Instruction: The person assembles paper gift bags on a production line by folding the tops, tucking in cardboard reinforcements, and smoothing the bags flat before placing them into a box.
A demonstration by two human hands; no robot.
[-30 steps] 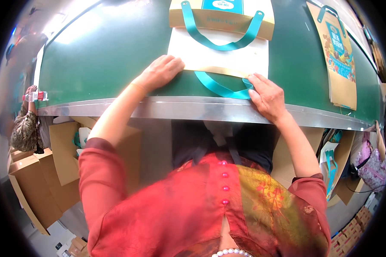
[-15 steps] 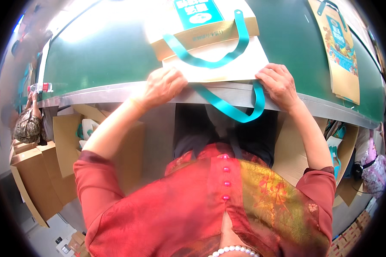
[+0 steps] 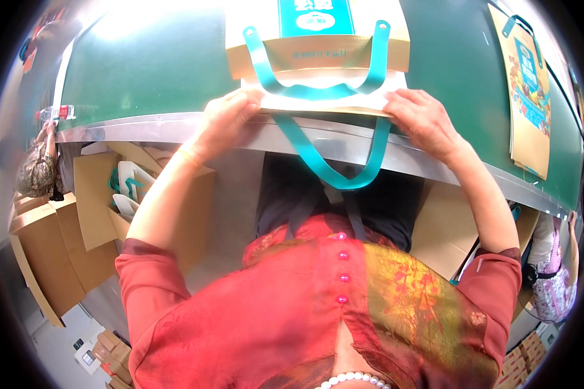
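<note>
A tan and white paper bag (image 3: 399,55) with a teal printed panel lies on the green table, its open end facing me. Two teal ribbon handles hang at that end. The upper handle (image 3: 256,59) loops across the white inner side, and the lower handle (image 3: 313,159) droops past the table edge. My left hand (image 3: 229,123) is closed at the left corner of the white near edge, fingers partly blurred. At the opposite corner my right hand (image 3: 425,123) pinches the same edge between thumb and fingers.
A metal strip (image 3: 156,126) borders the green table (image 3: 149,84). Another printed paper bag (image 3: 525,91) lies flat at the right. Cardboard boxes (image 3: 65,249) stand below at the left, one holding white bags with teal handles. Other people (image 3: 37,172) work at both sides.
The bag has turned from a tilt to nearly square with the table edge. My left hand has moved left and slightly up, the lower handle shifting left.
</note>
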